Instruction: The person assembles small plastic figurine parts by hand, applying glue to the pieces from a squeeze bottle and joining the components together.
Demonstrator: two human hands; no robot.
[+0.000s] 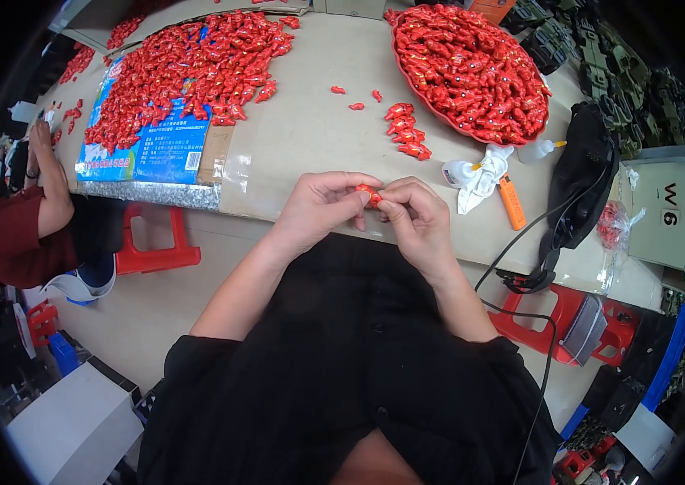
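1. Left hand (pixel 322 204): thumb and fingers bent to a pinch, tips on one side of a small glossy red figurine (pixel 371 195).
2. Right hand (pixel 419 217): thumb and index finger pinching the same figurine from the other side; remaining fingers curled.
3. Figurine position: between the two sets of fingertips, over the near edge of the pale worktable (pixel 310 113), in front of the wearer's black shirt (pixel 342 356). Yellow marking visible; finer detail partly hidden by the fingers.
4. Beyond the hands: short column of similar red figurines (pixel 401 127), set close together. Three smaller red pieces (pixel 356 107) lie loose just beyond, to the left.
5. Far right: scalloped red basin (pixel 449 126), heaped with red figurines.
6. Far left: large heap of red figurines (pixel 197 73), partly covering a blue printed cardboard sheet (pixel 161 162).
7. Right of the hands: white squeeze bottle (pixel 457 173) touching a crumpled white tissue (pixel 484 187); orange lighter-shaped object (pixel 512 204) beside it; black bag (pixel 583 182) farther right.
8. Left edge: co-worker in a dark red top (pixel 15 242), seated.
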